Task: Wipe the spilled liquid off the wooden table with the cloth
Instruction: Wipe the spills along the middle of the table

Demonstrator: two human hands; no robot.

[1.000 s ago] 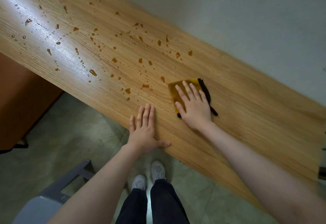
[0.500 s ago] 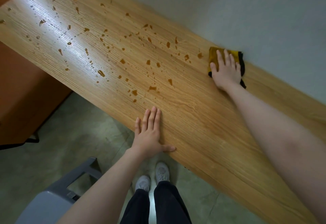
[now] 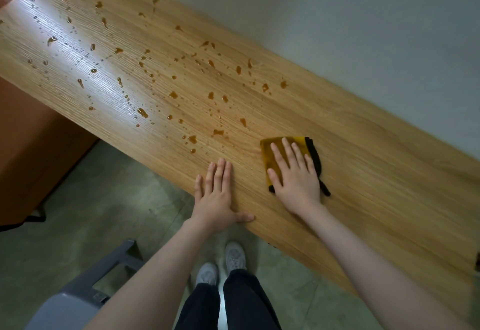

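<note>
Nearest the viewer, two grey shoes and dark trousers stand on the floor, with a grey chair to the left. The left hand lies flat on the near edge of the wooden desk, fingers straight and together, thumb along the rim, holding nothing; its place is unchanged. The right hand, fingers straight and slightly spread, presses the yellow, black-edged cloth flat against the desk. Half a second ago this hand and cloth lay at the far edge beside the wall; they are now back near the front. Brown drops of liquid remain scattered leftward and farther away.
</note>
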